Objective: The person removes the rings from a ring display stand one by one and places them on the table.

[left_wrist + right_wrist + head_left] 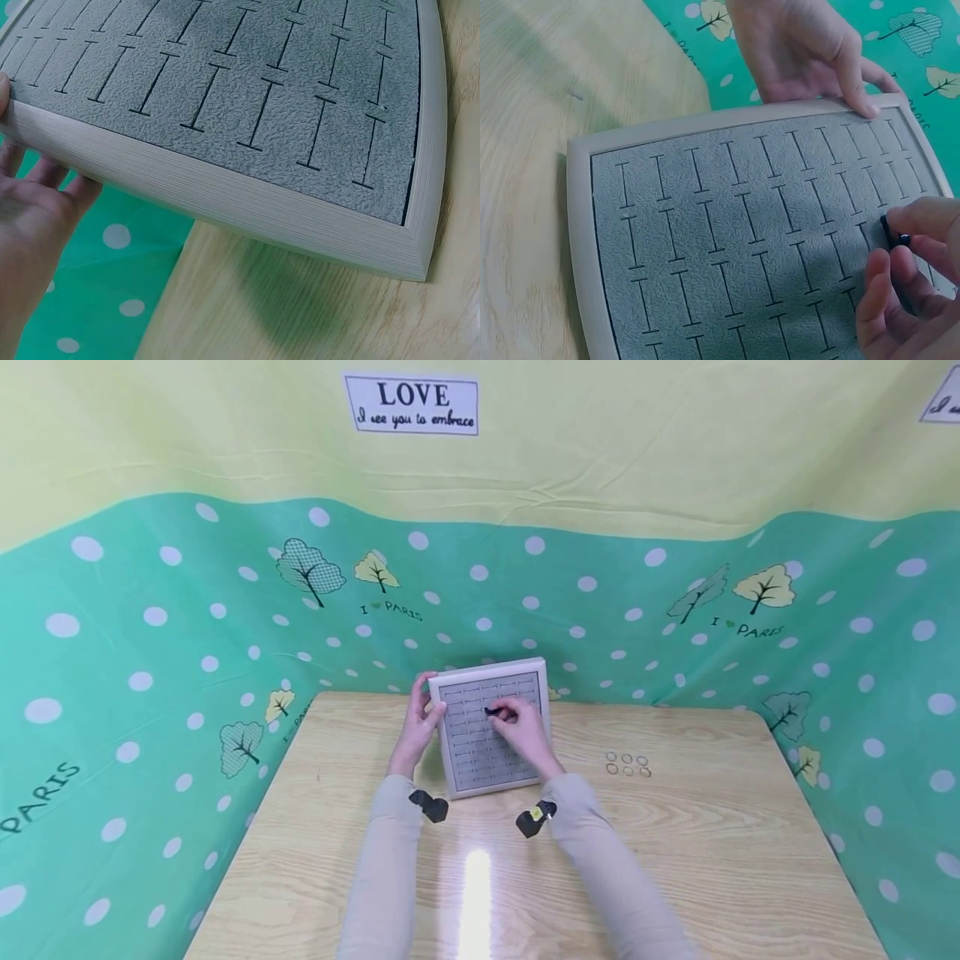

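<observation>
A ring display tray [491,727] with a pale frame and a grey, slotted pad leans up at the back of the table. My left hand [417,727] grips its left edge, with the thumb on the front of the frame [187,169] and the fingers behind. Over the upper middle of the pad [705,247], my right hand [521,727] pinches a small, dark, curved piece [887,231] right at the slots. Fingers hide most of that piece, so I cannot tell its kind. The slots run in rows, each like a long letter I.
Several thin rings [627,759] lie in two rows on the wooden table [697,860], right of the tray. Behind and beside the table hangs a green, white-dotted cloth [600,635]. Small black cameras sit on both wrists.
</observation>
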The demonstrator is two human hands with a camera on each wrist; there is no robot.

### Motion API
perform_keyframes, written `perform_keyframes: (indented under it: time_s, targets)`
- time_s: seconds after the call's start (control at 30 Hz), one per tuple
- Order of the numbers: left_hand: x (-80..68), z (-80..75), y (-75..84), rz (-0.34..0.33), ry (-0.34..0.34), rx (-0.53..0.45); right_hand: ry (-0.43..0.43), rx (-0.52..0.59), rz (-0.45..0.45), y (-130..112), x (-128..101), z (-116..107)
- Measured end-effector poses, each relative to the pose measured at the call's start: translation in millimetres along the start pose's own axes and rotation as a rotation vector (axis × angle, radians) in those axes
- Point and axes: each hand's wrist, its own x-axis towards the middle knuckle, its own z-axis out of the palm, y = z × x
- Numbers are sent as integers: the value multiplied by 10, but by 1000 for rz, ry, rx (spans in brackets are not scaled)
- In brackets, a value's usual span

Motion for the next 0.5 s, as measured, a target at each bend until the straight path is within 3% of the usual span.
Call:
perform_keyframes:
  time_s: [0.27, 0.5]
  targets:
    - [-4, 6, 25, -44, 6, 6, 33, -4, -43, 20, 1, 38]
    - [-10, 6, 40, -42, 9, 8, 36, 32, -80, 66, -28, 39]
